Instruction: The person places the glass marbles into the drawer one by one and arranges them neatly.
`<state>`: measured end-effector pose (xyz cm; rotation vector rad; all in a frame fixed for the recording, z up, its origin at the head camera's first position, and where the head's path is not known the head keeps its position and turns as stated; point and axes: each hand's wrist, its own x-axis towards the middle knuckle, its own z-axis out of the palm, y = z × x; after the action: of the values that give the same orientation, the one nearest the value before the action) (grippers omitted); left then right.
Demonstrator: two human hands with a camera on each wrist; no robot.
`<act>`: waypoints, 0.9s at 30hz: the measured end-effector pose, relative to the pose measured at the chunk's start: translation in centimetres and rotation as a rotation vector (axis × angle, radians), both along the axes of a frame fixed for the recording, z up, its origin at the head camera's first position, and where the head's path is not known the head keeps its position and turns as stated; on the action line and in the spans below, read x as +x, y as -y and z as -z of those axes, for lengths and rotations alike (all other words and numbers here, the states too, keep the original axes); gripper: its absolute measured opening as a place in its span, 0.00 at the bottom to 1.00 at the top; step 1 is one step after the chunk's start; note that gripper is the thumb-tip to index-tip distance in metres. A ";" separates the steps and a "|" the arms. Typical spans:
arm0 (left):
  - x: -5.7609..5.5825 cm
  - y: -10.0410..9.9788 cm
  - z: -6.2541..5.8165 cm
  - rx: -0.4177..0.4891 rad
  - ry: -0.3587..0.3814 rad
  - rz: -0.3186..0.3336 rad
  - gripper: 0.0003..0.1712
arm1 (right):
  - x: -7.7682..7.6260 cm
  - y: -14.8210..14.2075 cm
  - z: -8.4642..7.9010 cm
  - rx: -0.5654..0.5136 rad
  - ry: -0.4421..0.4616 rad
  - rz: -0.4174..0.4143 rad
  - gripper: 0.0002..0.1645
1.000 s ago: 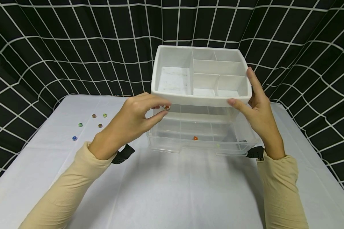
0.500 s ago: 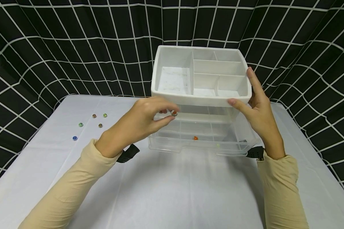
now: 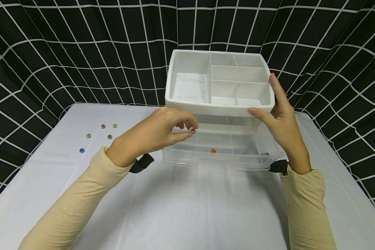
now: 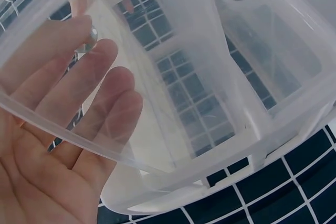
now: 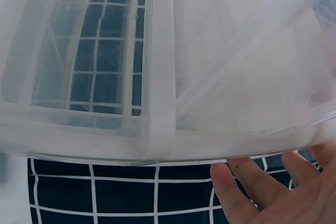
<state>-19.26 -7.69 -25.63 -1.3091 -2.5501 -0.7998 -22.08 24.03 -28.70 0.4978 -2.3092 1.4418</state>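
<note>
My left hand [image 3: 156,130] pinches a small glass marble [image 3: 192,130] with an orange swirl between thumb and fingertips. It hangs over the pulled-out clear drawer [image 3: 181,160], inside the left part. In the left wrist view the hand shows through the drawer's clear wall, the marble [image 4: 93,38] at the fingertips. An orange marble [image 3: 213,150] lies in the drawer, and a faint yellow-green spot shows farther right. My right hand [image 3: 282,125] grips the right side of the white organizer [image 3: 218,109], thumb on its front rim and fingers along its side.
Several marbles lie on the white cloth at left, among them a blue one [image 3: 82,150] and a green one [image 3: 88,135]. The organizer's top has divided compartments [image 3: 240,73]. A black cloth with a white grid [image 3: 112,52] surrounds the table [image 3: 187,215].
My left hand has moved right and down with the marble, from the organizer's front rim to over the drawer. The right hand and the organizer have stayed in place.
</note>
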 end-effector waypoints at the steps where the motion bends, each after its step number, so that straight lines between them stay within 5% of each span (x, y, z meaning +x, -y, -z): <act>1: 0.0 0.0 0.0 -0.004 0.009 0.002 0.06 | 0.0 0.0 0.0 -0.002 -0.001 -0.001 0.54; 27: 0.2 -0.8 -1.4 -0.286 0.185 -0.029 0.10 | -0.1 0.0 0.0 0.002 -0.004 0.004 0.54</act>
<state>-19.10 -6.89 -24.27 -1.3246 -2.9110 -0.5918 -22.13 24.06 -28.73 0.4957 -2.3078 1.4355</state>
